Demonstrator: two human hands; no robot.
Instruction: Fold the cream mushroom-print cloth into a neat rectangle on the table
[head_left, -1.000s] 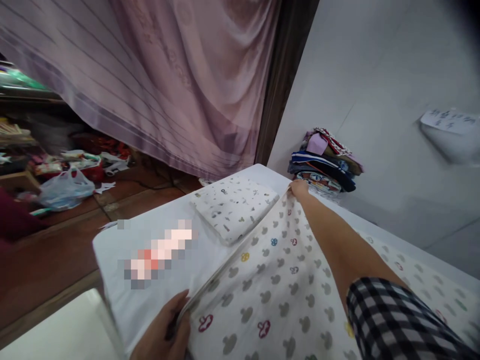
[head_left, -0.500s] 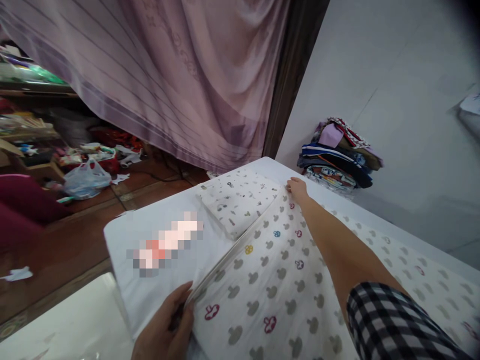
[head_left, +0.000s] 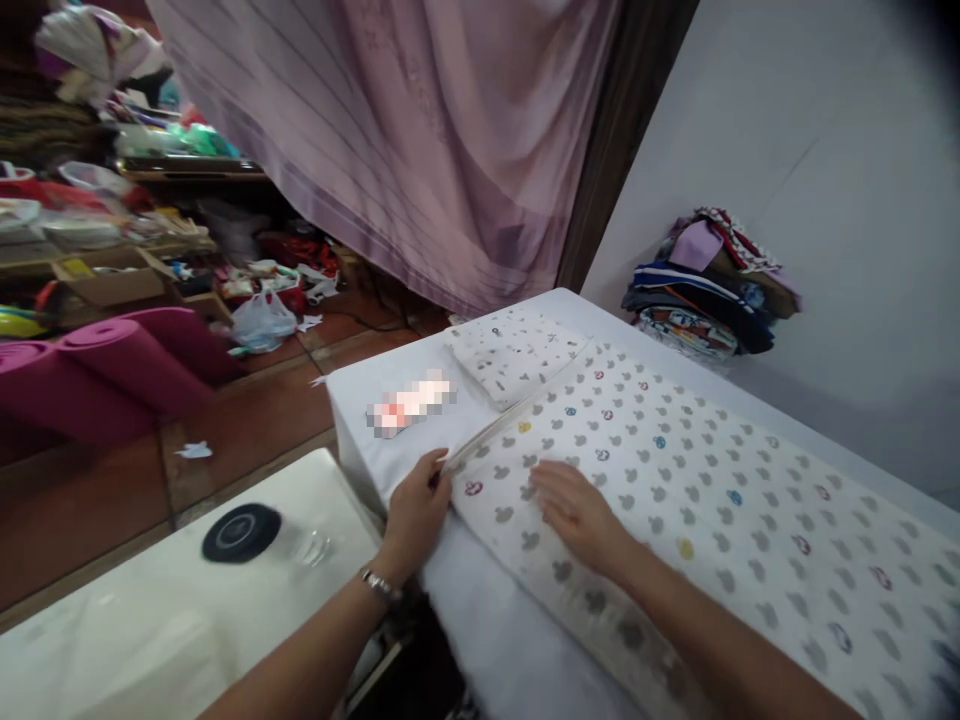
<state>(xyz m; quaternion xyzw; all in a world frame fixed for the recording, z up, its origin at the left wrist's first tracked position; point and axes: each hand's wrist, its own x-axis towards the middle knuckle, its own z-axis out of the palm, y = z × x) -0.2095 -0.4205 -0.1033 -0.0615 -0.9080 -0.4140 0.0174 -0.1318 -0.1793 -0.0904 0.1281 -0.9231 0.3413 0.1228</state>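
A white cloth with a mushroom print [head_left: 660, 490] lies spread over a white-covered table. At its near left corner my left hand [head_left: 417, 512] is closed, pinching the hem; a metal bracelet [head_left: 381, 584] circles that wrist. My right hand [head_left: 579, 508] rests on the printed cloth, fingers stretched out and fairly flat, a little right of that corner. Beyond the cloth's far left edge lies a smaller folded cloth with a tiny print [head_left: 517, 355]. A blurred-out pinkish item [head_left: 411, 403] sits left of it on the white cover.
On the left, a white surface [head_left: 120, 590] carries a round black object [head_left: 241, 532] and a clear item. Rolled magenta mats [head_left: 135, 365] and a plastic bag [head_left: 262, 322] are on the floor. A curtain [head_left: 450, 150] hangs behind; folded clothes [head_left: 705, 290] are stacked near the wall.
My right hand has left the cloth's far corner and come back toward me, onto its near part. My left hand stays at the near corner. The view has shifted, showing more on the left.
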